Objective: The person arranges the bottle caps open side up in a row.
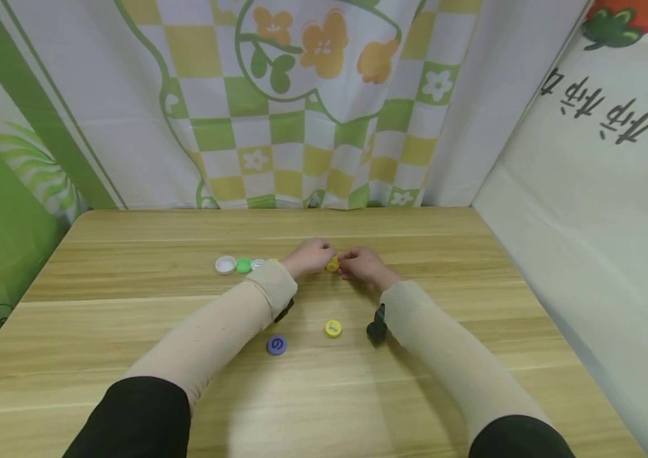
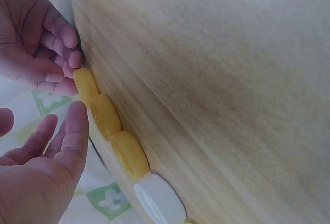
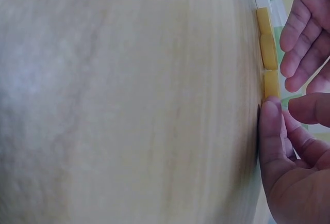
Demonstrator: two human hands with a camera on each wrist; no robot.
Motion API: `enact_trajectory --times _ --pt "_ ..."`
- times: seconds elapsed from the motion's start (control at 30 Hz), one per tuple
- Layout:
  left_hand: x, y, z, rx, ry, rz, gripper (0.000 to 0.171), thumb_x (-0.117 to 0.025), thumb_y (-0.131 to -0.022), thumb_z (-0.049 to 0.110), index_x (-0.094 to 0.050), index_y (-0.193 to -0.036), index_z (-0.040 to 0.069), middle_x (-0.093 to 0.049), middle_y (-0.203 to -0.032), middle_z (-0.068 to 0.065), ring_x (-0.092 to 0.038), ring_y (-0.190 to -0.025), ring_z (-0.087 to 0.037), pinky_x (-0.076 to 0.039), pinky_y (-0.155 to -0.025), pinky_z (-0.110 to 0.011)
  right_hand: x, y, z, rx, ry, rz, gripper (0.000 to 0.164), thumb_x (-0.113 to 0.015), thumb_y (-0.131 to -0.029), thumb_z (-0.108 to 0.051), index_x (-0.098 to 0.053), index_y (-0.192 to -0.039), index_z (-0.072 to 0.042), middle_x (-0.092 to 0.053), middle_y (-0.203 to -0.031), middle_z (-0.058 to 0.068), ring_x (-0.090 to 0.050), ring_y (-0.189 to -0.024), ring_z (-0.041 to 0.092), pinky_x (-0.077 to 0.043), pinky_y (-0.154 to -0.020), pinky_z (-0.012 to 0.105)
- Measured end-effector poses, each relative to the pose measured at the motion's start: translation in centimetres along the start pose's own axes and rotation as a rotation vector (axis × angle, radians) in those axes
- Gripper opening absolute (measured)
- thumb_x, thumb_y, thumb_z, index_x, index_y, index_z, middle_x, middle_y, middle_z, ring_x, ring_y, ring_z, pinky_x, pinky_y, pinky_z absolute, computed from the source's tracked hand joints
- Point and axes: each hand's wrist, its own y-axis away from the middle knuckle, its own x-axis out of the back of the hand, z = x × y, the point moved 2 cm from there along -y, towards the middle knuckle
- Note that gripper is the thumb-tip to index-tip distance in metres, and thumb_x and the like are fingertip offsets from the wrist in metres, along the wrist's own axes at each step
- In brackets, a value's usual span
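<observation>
Several plastic bottle caps stand in a row. In the left wrist view, three yellow caps touch end to end: an end cap (image 2: 86,83), a middle cap (image 2: 104,116) and a third cap (image 2: 130,155), with a white cap (image 2: 160,199) after them. My right hand (image 1: 366,266) touches the row's end yellow cap (image 1: 332,264) with a fingertip; in the right wrist view its thumb stands apart from that cap (image 3: 271,83). Beside the row is my left hand (image 1: 310,254), fingers loosely extended, holding nothing. From the head, it and its sleeve hide part of the row.
The row's left end shows a large white cap (image 1: 225,265), a green cap (image 1: 243,265) and another white cap (image 1: 257,264). Nearer on the wooden table (image 1: 324,407) lie a purple cap (image 1: 276,345) and a yellow cap (image 1: 333,329). A patterned curtain (image 1: 312,159) hangs behind.
</observation>
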Motion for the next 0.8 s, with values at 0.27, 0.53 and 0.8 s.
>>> enact_trajectory --times 0.27,0.53,0.8 --pt "0.7 0.9 -0.9 0.035 0.109 0.035 0.035 -0.043 -0.106 0.019 -0.064 -0.118 -0.007 -0.061 -0.102 -0.012 -0.055 -0.088 -0.021 -0.048 -0.077 -0.032 0.1 0.4 -0.3 0.012 0.062 -0.025 0.030 -0.055 -0.100 0.004 -0.058 -0.129 0.013 -0.066 -0.106 0.017 -0.064 -0.087 0.016 -0.057 -0.075 0.022" --pt "2.1 4.6 -2.2 0.076 0.364 -0.023 0.044 -0.040 -0.111 0.020 -0.049 -0.143 -0.009 -0.056 -0.136 -0.026 -0.057 -0.123 -0.034 -0.050 -0.105 -0.043 -0.1 1.8 -0.7 0.054 0.112 -0.023 0.034 -0.054 -0.100 0.000 -0.058 -0.131 0.011 -0.067 -0.102 0.016 -0.064 -0.086 0.017 -0.058 -0.077 0.025" --pt "3.8 9.2 -4.5 0.096 0.438 -0.054 0.040 -0.045 -0.107 0.010 -0.049 -0.138 -0.014 -0.055 -0.135 -0.030 -0.056 -0.122 -0.039 -0.052 -0.102 -0.043 -2.4 4.6 -2.2 0.159 0.144 -0.213 0.034 -0.057 -0.102 -0.004 -0.058 -0.131 0.012 -0.065 -0.109 0.017 -0.068 -0.097 0.025 -0.059 -0.089 0.036"
